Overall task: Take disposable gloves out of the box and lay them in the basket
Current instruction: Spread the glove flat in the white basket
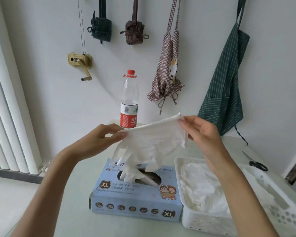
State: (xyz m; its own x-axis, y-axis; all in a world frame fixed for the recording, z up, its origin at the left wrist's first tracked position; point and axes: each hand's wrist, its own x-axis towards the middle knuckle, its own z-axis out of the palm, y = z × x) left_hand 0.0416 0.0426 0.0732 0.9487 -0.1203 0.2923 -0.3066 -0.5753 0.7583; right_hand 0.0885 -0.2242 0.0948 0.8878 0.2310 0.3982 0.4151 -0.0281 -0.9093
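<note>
A white disposable glove (154, 142) hangs spread out above the blue glove box (135, 197), held at its cuff by both hands. Its cuff edge runs across the scene from left to right, rising a little toward the right, and its long axis runs downward, with the fingers pointing down toward the oval opening in the top of the box. The fingertips reach to the opening, where more white glove material shows; whether they are still inside it cannot be told.

The left hand (101, 139) comes in from the near left, forearm angled up and to the right, and pinches the left end of the cuff between thumb and fingertips. The right hand (200, 132) reaches in from the near right, forearm rising toward the far left, and pinches the right, higher corner of the cuff, its other fingers loosely curled.

The box lies flat on the pale bench (72, 211), long side running left to right. Just to its right, touching or nearly so, sits a white perforated basket (284, 214) holding a heap of white gloves (202, 190). A water bottle (129, 100) stands upright at the far side of the bench, behind the held glove. Black-handled scissors (256, 163) lie on the bench at the far right.
</note>
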